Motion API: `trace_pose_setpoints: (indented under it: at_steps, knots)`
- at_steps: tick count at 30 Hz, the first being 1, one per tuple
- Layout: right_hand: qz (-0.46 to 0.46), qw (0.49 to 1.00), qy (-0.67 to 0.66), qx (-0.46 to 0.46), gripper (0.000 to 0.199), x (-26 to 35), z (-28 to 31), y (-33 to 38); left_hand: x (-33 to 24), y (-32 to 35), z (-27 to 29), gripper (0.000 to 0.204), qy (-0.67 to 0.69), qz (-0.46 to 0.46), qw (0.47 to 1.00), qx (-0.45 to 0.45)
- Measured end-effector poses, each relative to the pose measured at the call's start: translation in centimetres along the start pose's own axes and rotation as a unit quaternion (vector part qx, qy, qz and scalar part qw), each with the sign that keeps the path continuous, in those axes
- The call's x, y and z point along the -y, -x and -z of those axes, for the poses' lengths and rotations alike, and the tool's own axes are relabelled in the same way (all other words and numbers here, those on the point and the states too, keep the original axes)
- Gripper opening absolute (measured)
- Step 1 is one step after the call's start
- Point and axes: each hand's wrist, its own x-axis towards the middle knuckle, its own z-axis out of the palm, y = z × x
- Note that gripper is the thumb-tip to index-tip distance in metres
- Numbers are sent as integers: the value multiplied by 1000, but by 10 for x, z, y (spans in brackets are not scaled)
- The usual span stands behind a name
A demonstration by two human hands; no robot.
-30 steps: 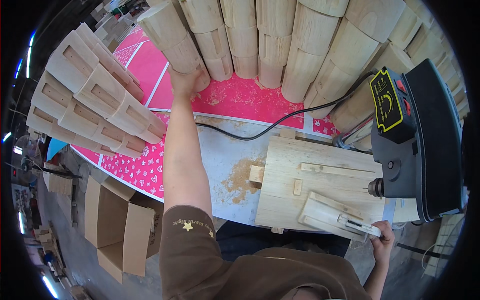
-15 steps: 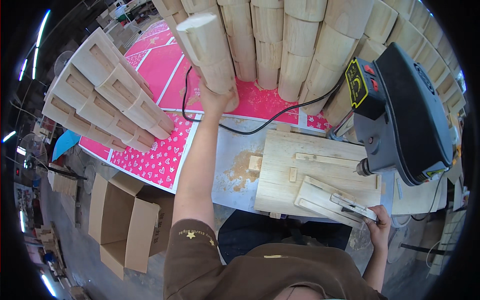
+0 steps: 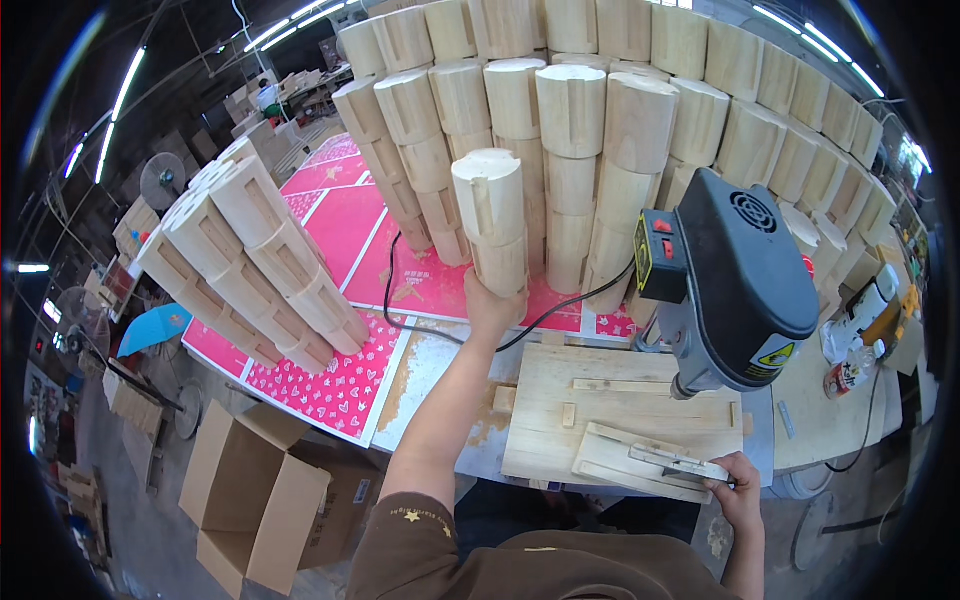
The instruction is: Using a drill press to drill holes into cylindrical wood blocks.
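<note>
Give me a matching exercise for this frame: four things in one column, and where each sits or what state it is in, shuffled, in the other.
Things:
1. left hand
2. right hand
3. drill press
4. cardboard box

Places or states:
A. open, on the floor at lower left
B. raised, gripping a stack of two wooden blocks from below
C. resting at the metal handle of the wooden jig
D. standing over the wooden board, right of the stacks

Pairs: 1-B, 2-C, 3-D, 4-A

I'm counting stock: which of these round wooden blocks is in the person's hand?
The notched wooden cylinder gripped from below by the left hand, raised in front of the stacked wall of blocks; the others sit in stacks.
</note>
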Motion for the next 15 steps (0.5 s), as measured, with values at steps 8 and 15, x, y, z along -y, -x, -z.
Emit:
trace_pose_setpoints:
  at_steps: [8,15]
  knots:
    - [-23,1000,9,12,27,1,-3,-4,-15,-39,62,102,62,-59,989,118]
    - [-19,1000,19,5,30,7,3,1,-211,-137,115,80,126,-238,962,-40]
